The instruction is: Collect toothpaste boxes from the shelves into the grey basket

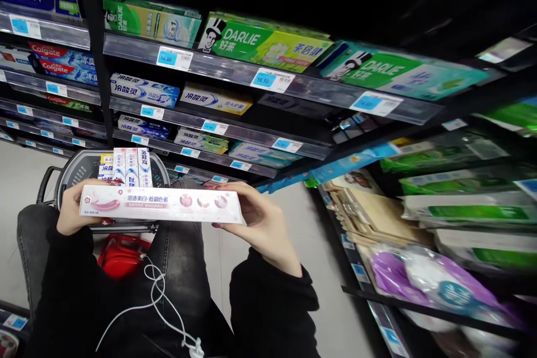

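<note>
A long white and pink toothpaste box [161, 204] is held level in front of me, its printed side facing up at me. My left hand [72, 208] grips its left end. Around the right end, the thumb and fingers of my right hand [262, 218] are closed. Just beyond the box stands a grey basket [70, 170] with several toothpaste boxes [131, 166] in it, partly hidden behind the held box.
Shelves ahead carry green Darlie boxes [264, 42], other toothpaste boxes [145, 89] and price tags [272, 79]. A red object [121, 254] and a white cord [157, 291] are near my legs. On the right, another shelf holds purple-and-white packages [419, 274].
</note>
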Available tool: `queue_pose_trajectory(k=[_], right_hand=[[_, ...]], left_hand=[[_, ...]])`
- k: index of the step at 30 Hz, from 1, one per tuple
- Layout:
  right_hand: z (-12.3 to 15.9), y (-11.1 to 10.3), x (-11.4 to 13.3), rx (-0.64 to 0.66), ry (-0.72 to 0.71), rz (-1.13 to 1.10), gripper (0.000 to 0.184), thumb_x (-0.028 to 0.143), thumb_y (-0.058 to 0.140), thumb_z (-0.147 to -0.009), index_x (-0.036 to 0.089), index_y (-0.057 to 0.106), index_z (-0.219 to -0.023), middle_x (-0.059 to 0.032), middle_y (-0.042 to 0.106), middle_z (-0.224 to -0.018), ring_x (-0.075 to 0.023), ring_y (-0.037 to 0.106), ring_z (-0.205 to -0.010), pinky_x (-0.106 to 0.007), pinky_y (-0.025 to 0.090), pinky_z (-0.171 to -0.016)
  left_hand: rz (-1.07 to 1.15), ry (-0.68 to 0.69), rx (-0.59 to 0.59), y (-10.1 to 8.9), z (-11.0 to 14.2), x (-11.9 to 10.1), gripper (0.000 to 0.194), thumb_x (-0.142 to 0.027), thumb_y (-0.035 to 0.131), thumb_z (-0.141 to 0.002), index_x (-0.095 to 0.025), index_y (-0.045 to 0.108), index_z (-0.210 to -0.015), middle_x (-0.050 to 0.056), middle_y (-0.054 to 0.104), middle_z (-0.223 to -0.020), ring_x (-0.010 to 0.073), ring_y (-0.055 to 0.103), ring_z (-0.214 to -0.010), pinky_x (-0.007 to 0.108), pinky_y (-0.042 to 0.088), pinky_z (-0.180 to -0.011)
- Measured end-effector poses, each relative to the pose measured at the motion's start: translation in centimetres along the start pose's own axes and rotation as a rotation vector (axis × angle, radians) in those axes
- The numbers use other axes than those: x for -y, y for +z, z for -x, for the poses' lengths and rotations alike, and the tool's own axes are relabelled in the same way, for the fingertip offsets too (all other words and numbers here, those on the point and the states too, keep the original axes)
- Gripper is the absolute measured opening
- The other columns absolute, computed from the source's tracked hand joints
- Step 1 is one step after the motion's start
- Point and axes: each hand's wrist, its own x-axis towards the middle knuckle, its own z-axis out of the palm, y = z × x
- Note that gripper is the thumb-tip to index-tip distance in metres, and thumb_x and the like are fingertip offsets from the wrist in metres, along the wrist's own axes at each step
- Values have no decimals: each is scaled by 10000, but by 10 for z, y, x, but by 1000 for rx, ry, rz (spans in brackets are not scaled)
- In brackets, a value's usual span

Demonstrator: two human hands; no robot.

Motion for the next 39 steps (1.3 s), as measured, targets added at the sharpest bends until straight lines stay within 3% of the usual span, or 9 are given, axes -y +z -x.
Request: queue_pose_trajectory(k=[4, 10, 16, 22, 28, 31, 34, 39], right_hand=[[-1, -1, -9, -30, 147, -82, 521, 479, 846, -626, 221, 650, -1034, -95, 695, -1054, -275, 668, -987, -372, 573, -825], [-4, 2, -26, -26, 293, -197, 501, 514, 807, -655, 216, 652, -1027, -77, 718, -1001, -264, 682, -920, -349, 585, -709], [-7, 12, -39, -36, 447, -319, 492, 531, 805, -641, 190, 678, -972, -72, 727, -938, -246, 685, -874, -352, 571, -752], [-10, 17, -42, -42, 530, -375, 454, 516, 815, -629, 168, 687, -891, -79, 726, -908, -233, 682, -834, -354, 555, -770], [-7, 14, -44, -50, 511, -375, 452, 508, 803, -651, 179, 676, -933, -74, 723, -928, -231, 680, -846, -356, 561, -768], [-4, 12, -46, -57, 442, -353, 447, 511, 797, -662, 203, 671, -960, -66, 722, -945, -242, 677, -883, -357, 568, -756], [1, 9, -47, -71, 358, -306, 469, 496, 811, -654, 226, 664, -1009, -67, 715, -992, -258, 671, -933, -368, 571, -771], [10, 6, -45, -173, 223, -262, 542, 509, 843, -608, 249, 652, -1044, -73, 695, -1013, -272, 655, -964, -400, 554, -824]], left_hand=[[60, -146, -2, 4, 1, 8, 589, -384, 917, -421, -121, 750, -921, 119, 754, -876, 288, 705, -814, 323, 578, -694], [267, -325, -38, 20, -2, 11, 571, -379, 899, -483, -92, 741, -950, 143, 751, -927, 312, 701, -895, 351, 598, -745], [327, -522, -77, 33, -9, 0, 557, -473, 864, -519, -73, 719, -880, 121, 738, -761, 276, 700, -640, 314, 575, -433], [326, -627, -98, 38, -13, 6, 592, -487, 870, -491, -62, 716, -874, 119, 731, -723, 290, 702, -629, 325, 585, -431], [315, -587, -92, 41, -13, 7, 598, -475, 858, -524, -66, 716, -937, 118, 740, -768, 279, 706, -659, 311, 578, -455], [334, -502, -91, 40, -13, 8, 542, -424, 872, -513, -80, 730, -907, 124, 748, -806, 286, 713, -743, 337, 603, -583], [339, -416, -69, 36, -12, 9, 520, -367, 897, -466, -95, 744, -883, 135, 754, -856, 298, 711, -826, 353, 598, -710], [291, -349, -15, 28, -11, 8, 564, -277, 928, -348, -105, 752, -856, 127, 757, -855, 298, 709, -830, 322, 584, -714]])
